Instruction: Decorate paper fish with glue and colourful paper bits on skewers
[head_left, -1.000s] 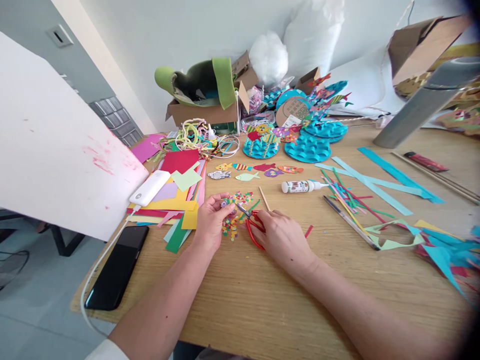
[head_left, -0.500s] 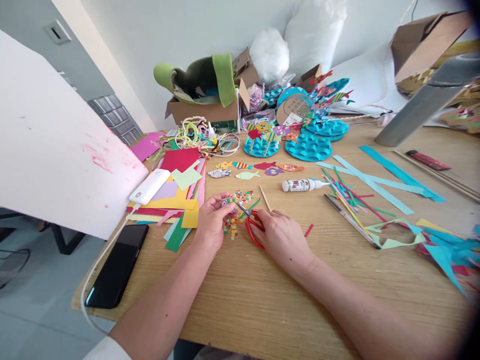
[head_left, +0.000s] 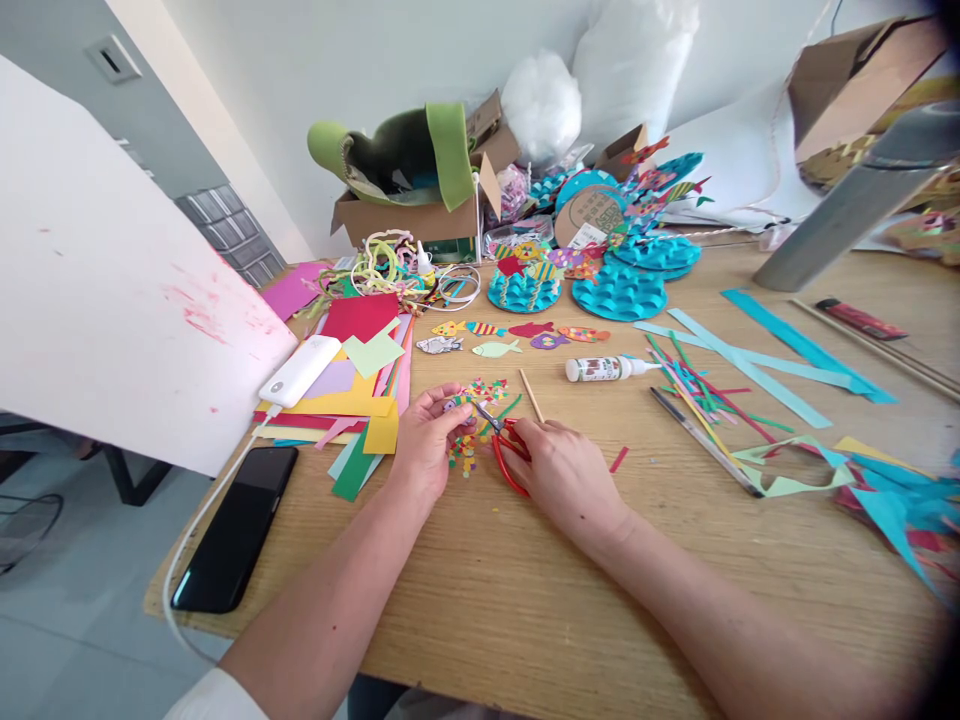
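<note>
My left hand [head_left: 424, 440] pinches a small purple paper fish [head_left: 452, 405] with bits of green on it, mostly hidden by the fingers. Red-handled scissors [head_left: 504, 446] are gripped in my right hand [head_left: 564, 470], their blade tips touching or very close to the fish's edge. Small coloured paper dots [head_left: 466, 462] lie scattered on the table under and beyond the fish. A thin green paper strip [head_left: 511, 406] is beside the blades. Behind my hands rest several cut-out paper fish, among them a pale green one [head_left: 496, 349] and a red one [head_left: 531, 329].
A glue bottle [head_left: 600, 370] lies beyond my right hand, near a wooden stick [head_left: 531, 394]. Coloured paper sheets [head_left: 364, 320], a white power bank [head_left: 301, 370] and a phone [head_left: 236, 530] are at left. Paper strips [head_left: 750, 370], a pen [head_left: 705, 440] and a grey bottle [head_left: 832, 220] stretch along the right.
Hardly anything differs. Both hands keep their places with the fish and scissors, and the view has shifted very slightly.
</note>
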